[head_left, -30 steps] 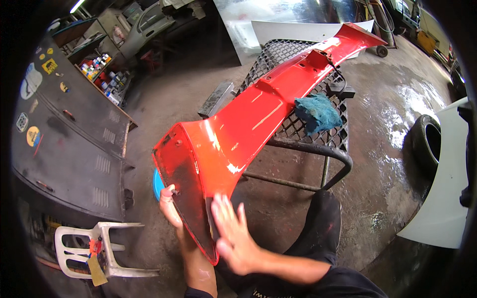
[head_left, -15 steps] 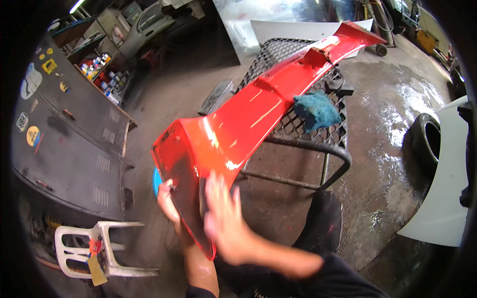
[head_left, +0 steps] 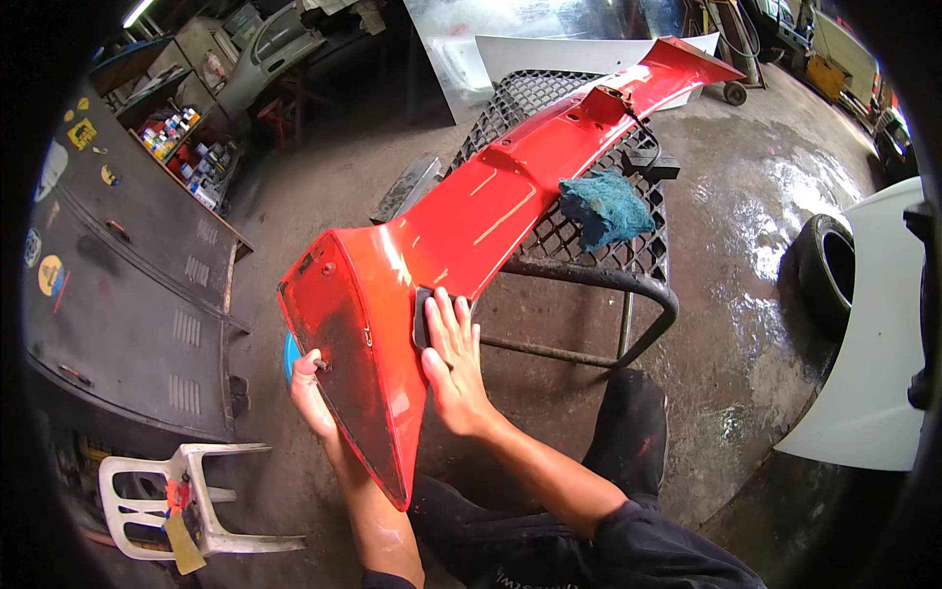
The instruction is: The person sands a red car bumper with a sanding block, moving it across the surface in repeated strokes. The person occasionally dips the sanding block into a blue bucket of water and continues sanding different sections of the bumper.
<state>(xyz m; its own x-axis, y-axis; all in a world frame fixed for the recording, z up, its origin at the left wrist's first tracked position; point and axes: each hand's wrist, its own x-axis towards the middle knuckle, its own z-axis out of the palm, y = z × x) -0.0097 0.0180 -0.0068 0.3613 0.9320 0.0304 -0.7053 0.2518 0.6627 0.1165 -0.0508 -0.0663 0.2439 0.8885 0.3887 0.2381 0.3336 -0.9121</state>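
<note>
A long glossy red car spoiler [head_left: 461, 211] runs from near me to the far right. Its near end flares into a pointed end plate with dark smudges on its outer side. My left hand [head_left: 314, 398] grips that plate's left edge, thumb on the outer face, other fingers hidden behind. Flat against the spoiler's near right side, my right hand [head_left: 453, 368] presses a piece of black sandpaper [head_left: 423, 319], partly covered by the fingers. Something round and blue [head_left: 291, 357] shows behind the left hand. A wet-looking teal cloth [head_left: 608, 208] lies right of the spoiler.
Under the spoiler stands a black metal mesh stand [head_left: 650, 312] with a curved tube frame. A white plastic chair [head_left: 186, 510] lies at lower left, below dark metal lockers [head_left: 128, 304]. Rightward are a tyre [head_left: 829, 270], a white car panel [head_left: 863, 363] and wet floor.
My right hand has moved up and away from me along the spoiler's near side, and the sandpaper shows more. The whole scene has shifted slightly left; my left hand keeps its grip.
</note>
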